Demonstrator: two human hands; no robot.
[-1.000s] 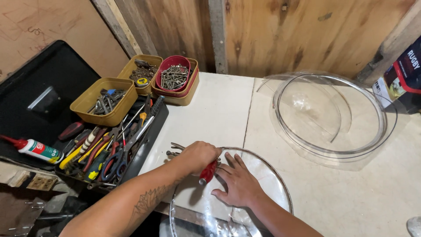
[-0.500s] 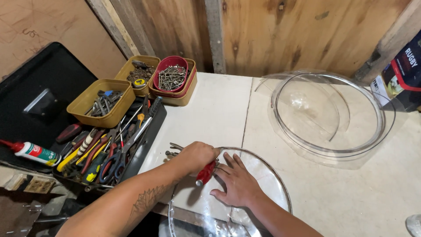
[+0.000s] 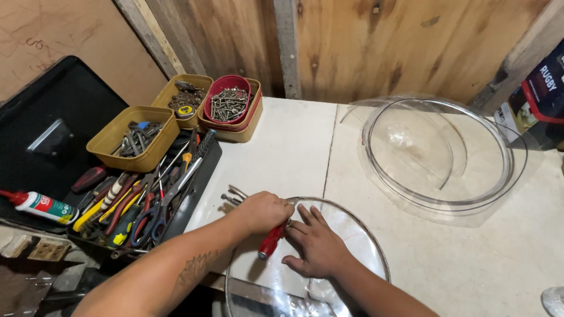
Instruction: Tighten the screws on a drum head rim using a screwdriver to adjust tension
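While left hand [image 3: 264, 212] grips red-handled tool [image 3: 271, 240], handle angled toward body, right hand [image 3: 317, 246] lies open, flat on dome [image 3: 358, 235] just beside.

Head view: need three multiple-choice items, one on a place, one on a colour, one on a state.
1. Where does the second clear dome lie?
A. On the white table, away from the hands near the wooden wall
B. Inside the open toolbox
C. Stacked on the dome under the hands

2. What colour is the handle of the tool in the left hand?
A. Blue
B. Red
C. Green

3. What is the right hand doing?
A. Gripping a pair of pliers
B. Raised off the table
C. Lying flat, fingers spread, on the near clear dome

Answers:
1 A, it sits alone on the table, up by the wall.
2 B, the handle sticking out below the fist is red.
3 C, the palm lies on the clear surface and holds nothing.
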